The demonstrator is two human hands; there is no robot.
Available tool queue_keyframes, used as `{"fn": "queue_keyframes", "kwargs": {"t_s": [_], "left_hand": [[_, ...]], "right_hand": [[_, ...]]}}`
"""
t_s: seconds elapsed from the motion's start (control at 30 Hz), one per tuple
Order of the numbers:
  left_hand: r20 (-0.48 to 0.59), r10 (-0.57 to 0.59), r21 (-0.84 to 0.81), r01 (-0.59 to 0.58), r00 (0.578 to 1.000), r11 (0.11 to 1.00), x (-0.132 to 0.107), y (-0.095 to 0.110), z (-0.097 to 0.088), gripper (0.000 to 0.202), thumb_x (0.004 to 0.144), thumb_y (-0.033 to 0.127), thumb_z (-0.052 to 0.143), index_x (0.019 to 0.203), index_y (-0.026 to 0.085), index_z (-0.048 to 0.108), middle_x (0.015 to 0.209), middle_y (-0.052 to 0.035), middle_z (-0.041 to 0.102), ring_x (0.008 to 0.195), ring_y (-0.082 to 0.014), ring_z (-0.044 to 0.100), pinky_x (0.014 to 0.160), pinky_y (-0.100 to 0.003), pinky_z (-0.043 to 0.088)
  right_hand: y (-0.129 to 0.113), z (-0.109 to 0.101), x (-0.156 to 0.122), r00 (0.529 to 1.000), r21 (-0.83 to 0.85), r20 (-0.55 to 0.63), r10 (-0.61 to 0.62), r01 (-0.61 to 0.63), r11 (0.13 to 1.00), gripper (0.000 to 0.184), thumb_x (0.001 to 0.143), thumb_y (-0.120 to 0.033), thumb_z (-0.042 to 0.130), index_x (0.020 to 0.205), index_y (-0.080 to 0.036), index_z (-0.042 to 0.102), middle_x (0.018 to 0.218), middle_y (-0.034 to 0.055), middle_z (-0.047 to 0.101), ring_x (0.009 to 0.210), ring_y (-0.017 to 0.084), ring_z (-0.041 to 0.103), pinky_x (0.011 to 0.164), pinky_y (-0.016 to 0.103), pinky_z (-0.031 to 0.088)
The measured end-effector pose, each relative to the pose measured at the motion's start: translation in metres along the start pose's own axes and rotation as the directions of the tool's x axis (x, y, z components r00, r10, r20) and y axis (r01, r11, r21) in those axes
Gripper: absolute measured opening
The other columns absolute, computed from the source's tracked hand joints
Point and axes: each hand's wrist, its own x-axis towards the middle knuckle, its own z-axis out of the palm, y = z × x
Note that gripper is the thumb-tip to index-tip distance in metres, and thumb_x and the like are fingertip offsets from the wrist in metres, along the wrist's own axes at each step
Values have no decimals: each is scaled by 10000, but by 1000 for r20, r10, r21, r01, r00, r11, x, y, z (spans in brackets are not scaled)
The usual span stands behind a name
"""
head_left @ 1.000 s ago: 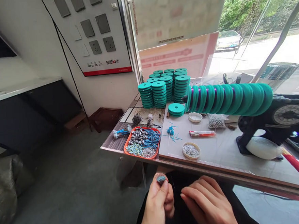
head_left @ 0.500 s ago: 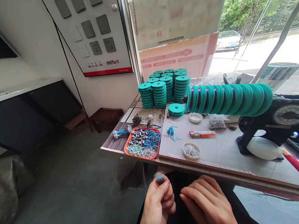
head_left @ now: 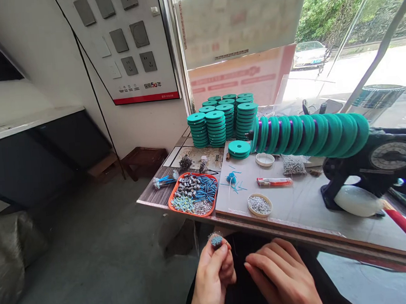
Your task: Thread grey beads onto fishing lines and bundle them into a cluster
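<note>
The left hand (head_left: pixel 211 272) is closed, with its thumb pressing a small bundle with blue tips (head_left: pixel 216 241) against its bent fingers. The right hand (head_left: pixel 284 272) is palm down with its fingers curled in, and I can't tell if it holds anything. The two hands are apart but near each other, with a gap between them over the dark lap (head_left: pixel 246 295). Both hands are below the front edge of the table (head_left: pixel 150 197), so the bundle is off the table, in front of it. An orange tray (head_left: pixel 192 214) sits close to that edge, and a round dish (head_left: pixel 261 215) of white beads sits near the front of the pale board (head_left: pixel 304 205). There is open floor (head_left: pixel 110 265) on the left. The bundle's blue tips poke up out of the fist; its lower part is hidden, so I can't tell its full long line.
</note>
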Motion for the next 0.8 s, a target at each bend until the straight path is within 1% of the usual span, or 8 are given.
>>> {"fn": "queue_keyframes", "kwargs": {"t_s": [0.23, 0.43, 0.57, 0.7, 0.8], "left_hand": [[22, 13, 18, -13, 1000, 1000, -1, 1, 0, 422, 560, 471, 772, 693, 173, 503, 512, 89, 316, 478, -58, 223, 478, -212, 203], [9, 13, 13, -14, 1000, 1000, 0, 0, 1, 425, 550, 468, 780, 687, 174, 506, 513, 89, 314, 479, -57, 219, 474, -208, 204], [19, 11, 7, -11, 1000, 1000, 0, 0, 0, 414, 555, 465, 778, 676, 173, 511, 504, 91, 308, 473, -56, 215, 468, -205, 203], [61, 28, -11, -27, 998, 1000, 1, -2, -2, 352, 586, 424, 767, 686, 168, 548, 491, 91, 308, 466, -55, 219, 463, -201, 218], [122, 89, -11, -88, 989, 996, 1, -5, -5, 311, 603, 383, 759, 762, 159, 614, 487, 94, 317, 445, -45, 218, 449, -197, 215]], "right_hand": [[0, -2, 0, 1000, -12, -4, 5, -5, 1000, 94, 828, -89, 549, 810, -176, 582, 637, -14, 594, 581, 122, 540, 714, 306, 380], [0, 0, -1, 1000, 6, -7, 21, -21, 1000, 95, 826, -80, 559, 813, -172, 579, 641, -10, 593, 588, 123, 527, 718, 308, 370], [0, 1, -1, 1000, 10, -15, 26, -26, 1000, 92, 828, -84, 563, 817, -174, 578, 639, -9, 591, 591, 125, 524, 719, 308, 367], [0, 0, -2, 1000, 8, -12, 29, -29, 1000, 91, 828, -83, 563, 821, -173, 580, 643, -4, 591, 600, 129, 523, 722, 311, 364], [-1, 1, -2, 999, 17, -21, 41, -40, 999, 91, 832, -88, 559, 815, -175, 580, 643, -3, 589, 602, 130, 516, 719, 314, 361]]}}
